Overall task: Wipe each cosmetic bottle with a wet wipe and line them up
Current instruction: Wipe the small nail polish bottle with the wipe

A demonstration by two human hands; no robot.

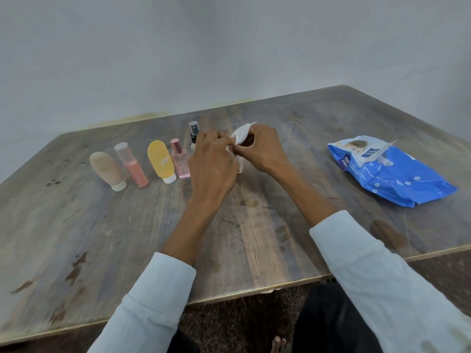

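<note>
You have one view only, a wide-angle camera worn on your head, looking forward and down across the desk (254, 238). It sits close: your sleeves fill the bottom edge at 5 and 7 o'clock, and your left hand (212, 164) and right hand (262, 149) meet just above the frame's centre. The desk's near edge runs tilted, lower at 8 o'clock, higher at 3. The far wall (229, 47) fills the upper third, toward 12. The lens bends lines at the borders. No second view shares the scene.
</note>
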